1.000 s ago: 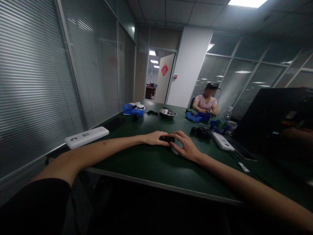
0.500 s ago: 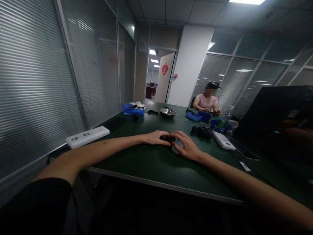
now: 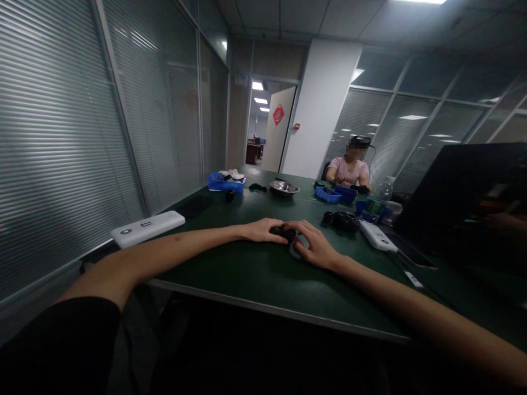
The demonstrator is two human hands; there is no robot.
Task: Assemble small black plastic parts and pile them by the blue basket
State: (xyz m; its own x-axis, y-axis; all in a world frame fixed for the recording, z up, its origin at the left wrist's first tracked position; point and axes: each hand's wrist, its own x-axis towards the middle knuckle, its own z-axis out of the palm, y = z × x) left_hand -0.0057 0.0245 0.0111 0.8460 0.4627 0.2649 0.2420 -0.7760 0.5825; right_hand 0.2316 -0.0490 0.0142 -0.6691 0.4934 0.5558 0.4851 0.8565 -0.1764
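Green tabletop [image 3: 230, 285] is filling the foreground. Blue basket [image 3: 225, 185] and smaller metal bowl [image 3: 284, 191] are standing farther back. Left hand [image 3: 260, 230] is gripping, right hand [image 3: 315, 245] is touching (pinching or not, I cannot tell) one small black object [image 3: 282, 233], showing between both hands, over the tabletop's near half.

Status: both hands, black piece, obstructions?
Left hand holding small black piece. Right hand at its right end, contact unclear. Fingers partly hide it.
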